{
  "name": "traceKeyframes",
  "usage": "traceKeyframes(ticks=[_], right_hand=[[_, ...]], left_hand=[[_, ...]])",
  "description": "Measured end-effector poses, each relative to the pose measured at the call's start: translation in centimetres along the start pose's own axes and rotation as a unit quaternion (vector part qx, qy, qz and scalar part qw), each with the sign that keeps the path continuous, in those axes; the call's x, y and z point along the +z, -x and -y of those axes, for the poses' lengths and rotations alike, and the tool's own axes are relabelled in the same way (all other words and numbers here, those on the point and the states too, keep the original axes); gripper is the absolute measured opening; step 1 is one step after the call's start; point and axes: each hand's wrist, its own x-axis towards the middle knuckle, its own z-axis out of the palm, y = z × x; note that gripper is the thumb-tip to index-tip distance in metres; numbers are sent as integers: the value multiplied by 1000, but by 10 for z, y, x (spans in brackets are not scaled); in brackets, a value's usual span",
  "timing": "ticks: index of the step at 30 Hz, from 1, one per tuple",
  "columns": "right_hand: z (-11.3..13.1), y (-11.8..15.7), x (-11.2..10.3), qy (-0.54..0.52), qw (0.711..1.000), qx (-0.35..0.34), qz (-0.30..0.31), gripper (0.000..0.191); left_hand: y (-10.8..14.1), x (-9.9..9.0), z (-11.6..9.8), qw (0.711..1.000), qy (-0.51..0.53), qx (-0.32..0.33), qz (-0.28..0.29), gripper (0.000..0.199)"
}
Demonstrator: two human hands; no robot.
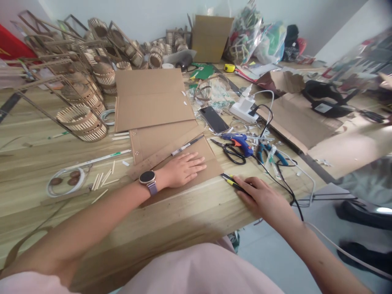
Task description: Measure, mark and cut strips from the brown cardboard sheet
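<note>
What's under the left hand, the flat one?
Brown cardboard shows under the left hand. The spot right beneath it is covered, so nothing there can be seen.

The table (190, 208) is wood. Flat brown cardboard (213, 162) lies under the fingers of the left hand (181, 170), and little sticks (105, 177) lie off to their left. Past the fingers of the right hand (261, 195) are black scissors (226, 148), a blue glue gun (243, 144) and, farther away, a phone (214, 119).

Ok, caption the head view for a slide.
Left hand flat on cardboard, right hand holding a black-and-yellow tool, scissors and blue glue gun nearby.
</note>
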Motion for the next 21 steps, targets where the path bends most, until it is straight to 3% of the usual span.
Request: traceKeyframes(ticks=[21], right_hand=[[20, 11, -7, 64, 997, -30, -1, 44]], left_hand=[[3, 3, -3, 998, -16, -9, -53, 45]])
